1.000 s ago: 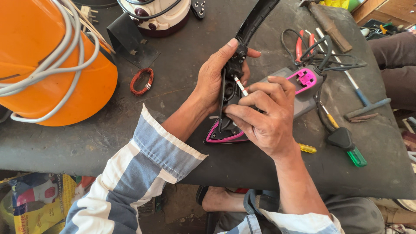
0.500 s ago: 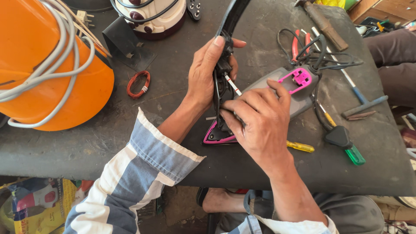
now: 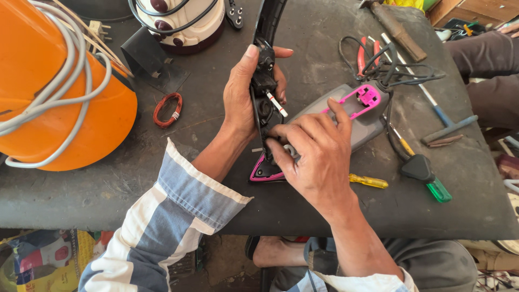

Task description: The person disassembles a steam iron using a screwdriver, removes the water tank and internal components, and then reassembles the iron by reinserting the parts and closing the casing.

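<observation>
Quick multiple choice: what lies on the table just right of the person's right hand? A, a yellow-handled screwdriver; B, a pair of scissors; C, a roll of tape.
A: a yellow-handled screwdriver lies flat on the dark table, right beside the right hand.

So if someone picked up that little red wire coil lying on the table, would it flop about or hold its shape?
The red wire coil would probably keep its ring shape, since a pale binding wraps one side of its loops. It looks thin and small beside the orange drum, so likely very light. Lying flat on the dark table, it should slide rather than roll if pushed.
</observation>
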